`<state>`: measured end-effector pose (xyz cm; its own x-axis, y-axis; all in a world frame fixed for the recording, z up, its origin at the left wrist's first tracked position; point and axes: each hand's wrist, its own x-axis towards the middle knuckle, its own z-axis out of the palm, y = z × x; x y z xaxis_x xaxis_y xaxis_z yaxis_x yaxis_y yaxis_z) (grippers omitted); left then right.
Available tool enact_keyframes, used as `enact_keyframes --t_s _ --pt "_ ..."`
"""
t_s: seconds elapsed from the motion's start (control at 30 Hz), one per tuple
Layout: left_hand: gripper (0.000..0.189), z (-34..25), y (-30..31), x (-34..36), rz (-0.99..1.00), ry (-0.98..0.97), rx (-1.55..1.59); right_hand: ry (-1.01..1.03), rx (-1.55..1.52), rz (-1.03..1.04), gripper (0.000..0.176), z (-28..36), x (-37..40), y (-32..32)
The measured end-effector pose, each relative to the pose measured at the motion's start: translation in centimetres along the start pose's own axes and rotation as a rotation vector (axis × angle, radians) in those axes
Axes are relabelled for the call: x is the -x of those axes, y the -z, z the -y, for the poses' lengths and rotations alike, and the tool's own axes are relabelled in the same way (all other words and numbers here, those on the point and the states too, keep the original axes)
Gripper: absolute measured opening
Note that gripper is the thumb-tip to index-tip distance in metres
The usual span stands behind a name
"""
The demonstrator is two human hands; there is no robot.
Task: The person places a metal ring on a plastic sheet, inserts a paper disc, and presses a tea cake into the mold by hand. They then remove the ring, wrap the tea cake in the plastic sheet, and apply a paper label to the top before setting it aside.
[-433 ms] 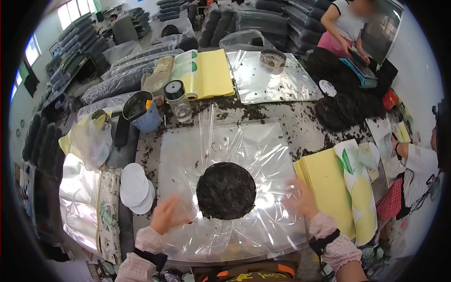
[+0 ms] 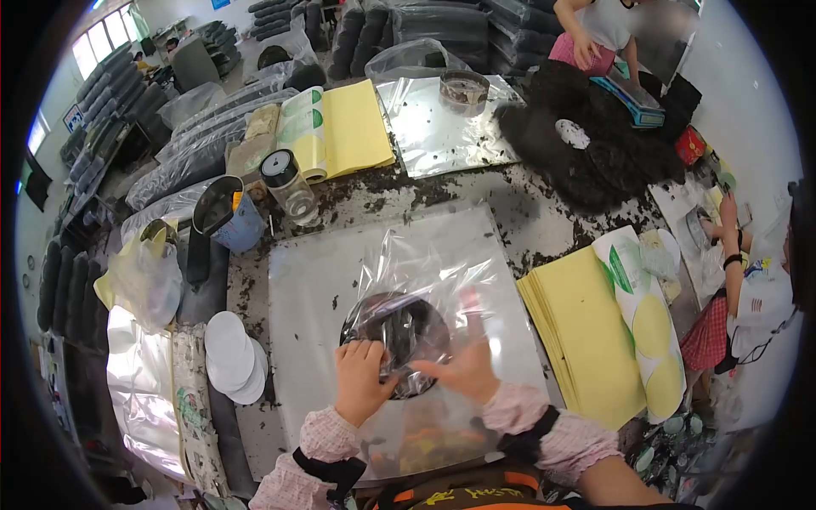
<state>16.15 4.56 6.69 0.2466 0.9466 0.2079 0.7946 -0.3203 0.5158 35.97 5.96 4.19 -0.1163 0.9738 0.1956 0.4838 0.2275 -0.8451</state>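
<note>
A round, flat cake of dark, leafy-looking material [image 2: 357, 319] lies on a pale board [image 2: 306, 280] in front of me. Clear plastic film [image 2: 425, 255] is gathered up and partly folded across the cake. My left hand [image 2: 364, 374] is at the cake's near left edge, its curled fingers closed on the film. On the right side, my right hand [image 2: 469, 367] is against the film with thumb stretched toward the left hand and fingers apart, somewhat blurred. Film and hands hide part of the cake's near side.
White paper discs [image 2: 234, 361] lie left of the board, yellow sheets [image 2: 578, 340] right. A blue cup [image 2: 234, 221] and clear jar [image 2: 293, 191] stand behind. Dark crumbs are scattered around. A person works at the far right; another's arm shows at the right edge.
Both hands have come inward to the cake. The film, spread flat around it before, is now pulled up and folded over it. The view has shifted slightly.
</note>
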Motion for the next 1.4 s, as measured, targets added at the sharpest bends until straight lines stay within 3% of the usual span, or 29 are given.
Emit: enact_keyframes --t_s 0.07,0.1,0.2,0.27,0.33,0.37,0.47,0.5,0.53,0.57,0.6,0.63,0.7,0.73,0.77,0.8,0.83,0.9,1.0,1.07,1.1,1.2,1.23,1.27,1.3,1.33,1.4 --pt "0.047 1.4 -0.6 1.0 -0.082 -0.066 0.073 0.358 0.041 -0.278 0.054 3.6 -1.6 -1.3" --pt "0.058 1.6 -0.3 1.7 -0.169 -0.004 0.278 0.445 0.055 -0.149 0.048 3.0 -1.2 -1.3" --pt "0.065 -0.8 2.9 -0.2 -0.452 0.106 0.713 0.49 0.097 -0.005 0.04 2.5 -1.6 -0.6" --pt "0.053 -1.1 2.0 -1.2 -0.258 0.042 0.642 0.439 0.055 0.139 0.04 2.0 -1.3 -0.7" --pt "0.043 -0.6 -0.7 -1.8 -0.168 -0.085 0.281 0.409 -0.084 0.236 0.039 1.1 -1.8 0.1" --pt "0.033 -1.2 -1.0 -1.6 -0.244 -0.057 0.267 0.267 -0.244 0.1 0.036 0.7 -2.5 0.3" --pt "0.033 -0.3 -1.6 -1.3 -0.18 -0.012 0.266 -0.193 -0.729 -0.306 0.03 -0.9 -3.7 0.5" --pt "0.04 -0.3 -2.1 -0.8 -0.148 0.153 0.344 -0.21 -0.564 -0.308 0.034 -0.1 -6.5 0.3" --pt "0.042 -0.9 -2.3 -0.7 -0.218 0.205 0.444 -0.108 -0.769 -0.239 0.037 1.0 -8.0 -1.1" --pt "0.044 -1.5 -2.1 -1.0 -0.297 0.254 0.542 0.029 -0.664 -0.048 0.037 2.5 -7.5 -1.5" --pt "0.05 -1.2 -2.2 -1.0 -0.401 0.241 0.441 0.165 -0.556 0.14 0.038 3.9 -6.8 -1.5" --pt "0.055 -0.8 -2.3 -0.9 -0.505 0.239 0.335 0.296 -0.466 0.173 0.038 3.6 -5.9 -1.5" --pt "0.058 -0.8 -1.2 -1.0 -0.426 0.049 0.201 0.565 -0.266 0.252 0.037 2.8 -4.2 -1.1" --pt "0.06 -0.8 -1.2 -1.0 -0.399 -0.031 0.143 0.512 -0.176 0.283 0.036 2.6 -3.8 -0.7" --pt "0.062 -0.1 -1.3 -1.4 -0.218 -0.096 0.057 0.45 -0.087 0.318 0.034 2.6 -2.9 -0.2" --pt "0.062 -0.2 -2.0 -1.0 -0.169 -0.061 0.057 0.387 0.001 0.345 0.032 2.9 -1.8 0.2" --pt "0.061 -0.2 -2.4 -1.0 -0.124 -0.045 0.048 0.405 0.072 0.221 0.023 3.3 -1.4 0.4" --pt "0.062 -0.8 -1.3 -1.5 0.002 0.012 0.144 0.232 0.098 0.297 0.019 4.1 -2.4 2.0" --pt "0.067 -2.3 1.1 -1.5 -0.053 0.012 0.374 0.093 0.179 0.299 0.014 1.5 -1.7 -0.1" --pt "0.071 -2.6 0.3 -1.3 0.036 -0.107 0.146 0.067 0.29 0.256 0.014 0.3 -1.3 -1.6" --pt "0.073 -2.5 -0.5 -1.1 0.088 -0.107 0.039 0.14 0.185 0.263 0.011 0.3 -1.6 -0.8" --pt "0.078 -2.8 -1.1 -0.8 0.19 -0.063 -0.143 0.087 0.087 0.317 0.01 2.3 -3.3 3.4" --pt "0.079 -3.0 -1.1 -0.8 0.208 -0.041 -0.175 0.249 0.178 0.268 0.011 1.1 -3.6 2.4" --pt "0.079 -3.5 -1.4 -1.0 0.22 -0.034 -0.195 0.22 0.347 0.293 0.01 -0.9 -3.5 0.0" --pt "0.079 -3.6 -1.9 -1.0 0.234 -0.032 -0.184 0.347 0.329 0.17 0.01 -1.2 -3.5 -0.7" --pt "0.08 -3.3 -2.0 -1.0 0.247 -0.032 -0.186 0.321 0.35 0.277 0.013 -1.2 -3.6 0.4" --pt "0.082 -3.2 -1.9 -1.2 0.287 -0.045 -0.163 0.323 -0.07 0.108 0.018 -3.3 -4.0 3.9"
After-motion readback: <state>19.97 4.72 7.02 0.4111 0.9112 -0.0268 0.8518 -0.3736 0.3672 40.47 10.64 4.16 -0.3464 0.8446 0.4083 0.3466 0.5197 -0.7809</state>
